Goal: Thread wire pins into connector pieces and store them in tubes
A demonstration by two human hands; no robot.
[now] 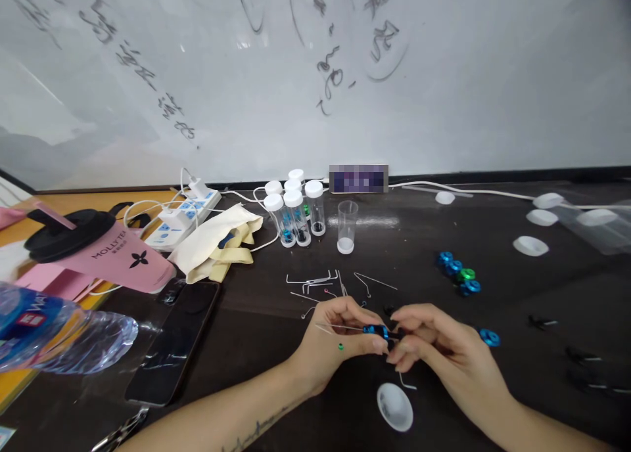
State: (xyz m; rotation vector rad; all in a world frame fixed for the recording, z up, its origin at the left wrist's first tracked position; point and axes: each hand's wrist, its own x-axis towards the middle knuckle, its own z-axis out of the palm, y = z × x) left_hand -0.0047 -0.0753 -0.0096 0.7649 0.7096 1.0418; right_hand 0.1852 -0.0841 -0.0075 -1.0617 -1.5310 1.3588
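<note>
My left hand (335, 340) and my right hand (434, 347) meet over the dark table, both pinched on a small blue and black part (379, 332) held between their fingertips. A thin metal pin sticks out leftward from it across my left fingers. A tiny green bead (340, 347) lies by my left thumb. Several bent metal hex keys (320, 283) lie just beyond my hands. A white lid (395, 406) rests on the table below them.
Blue and green rings (458, 274) lie to the right, one blue ring (490, 337) by my right hand. Capped vials (294, 212), an open vial (347, 226), a pink cup (98, 248), a phone (172, 340), a water bottle (54, 334), a power strip (185, 217) and loose white lids (530, 245) surround them.
</note>
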